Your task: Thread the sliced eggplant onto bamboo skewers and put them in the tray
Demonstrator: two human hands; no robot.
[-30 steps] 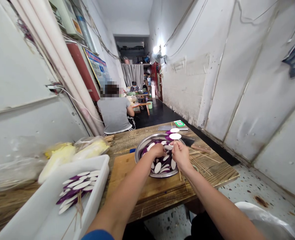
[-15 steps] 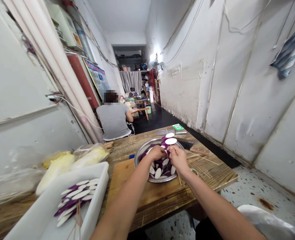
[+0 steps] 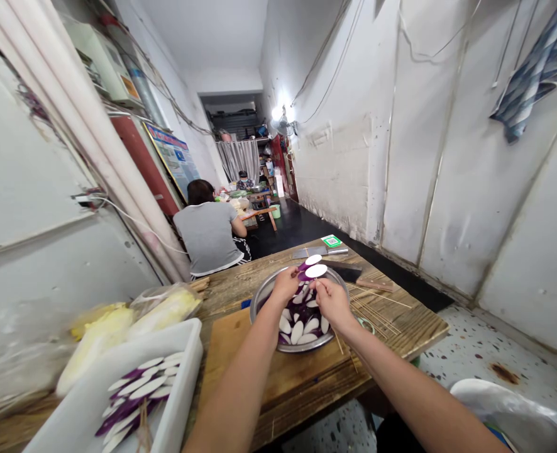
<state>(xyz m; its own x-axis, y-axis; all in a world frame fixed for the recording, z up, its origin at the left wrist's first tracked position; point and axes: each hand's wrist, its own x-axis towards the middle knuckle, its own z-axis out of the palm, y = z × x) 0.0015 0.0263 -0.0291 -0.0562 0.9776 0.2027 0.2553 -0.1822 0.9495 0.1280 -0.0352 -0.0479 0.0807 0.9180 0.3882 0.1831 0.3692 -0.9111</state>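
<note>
Above a metal bowl [image 3: 254, 305] full of purple-skinned, white-fleshed eggplant slices [image 3: 297, 331], both hands are at work. My right hand [image 3: 334, 301] is closed in a pinch round a thin wooden skewer, mostly hidden by the fingers. Two oval eggplant slices [image 3: 316, 271] stand at its upper end, one behind the other. My left hand [image 3: 285, 284] is closed, its fingertips against the purple edge of these slices. Several bare skewers [image 3: 377, 314] lie to the right of the bowl. In a white tray [image 3: 193, 343] at the left, skewered eggplant slices [image 3: 141, 385] are laid in a fan.
Behind the bowl lie a knife [image 3: 314, 251] and a dark-bladed cleaver [image 3: 375, 284]. The bowl stands on a cutting board [image 3: 226, 336] on a wooden table [image 3: 429, 327]. Plastic bags with yellow contents [image 3: 165, 308] lie left. A person in grey [image 3: 207, 233] sits beyond the table.
My left hand has risen from among the slices in the bowl to the skewered slices. My right hand still holds the skewer. The whole view has shifted slightly.
</note>
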